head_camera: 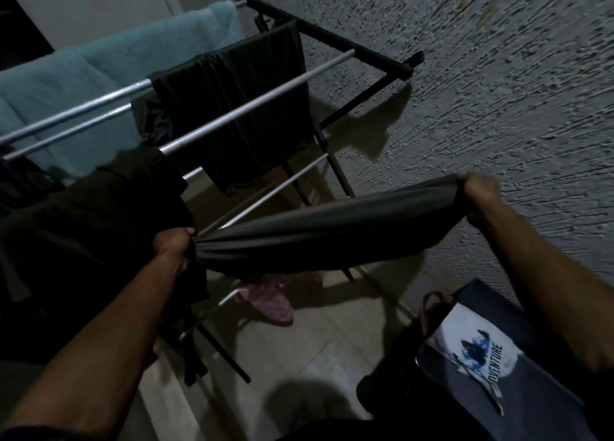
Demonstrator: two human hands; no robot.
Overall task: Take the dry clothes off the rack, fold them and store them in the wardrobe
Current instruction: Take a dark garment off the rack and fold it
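While a printed shirt (478, 357) is lying down at the near right, the left hand (174, 244) and right hand (478, 191) are each gripping an end of a dark cloth (325, 234), stretching it out mid-air. Farther back, the rack (252, 108) is holding a dark garment (246, 108) and a blue towel (83, 84) far left.

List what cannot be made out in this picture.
Head view only:
- Dark cloth: what garment it is; bunched between left hand and right hand.
- Shirt print: first letters lost in a fold.
- Teal towel: cut off at left edge.
- Wardrobe: out of view.
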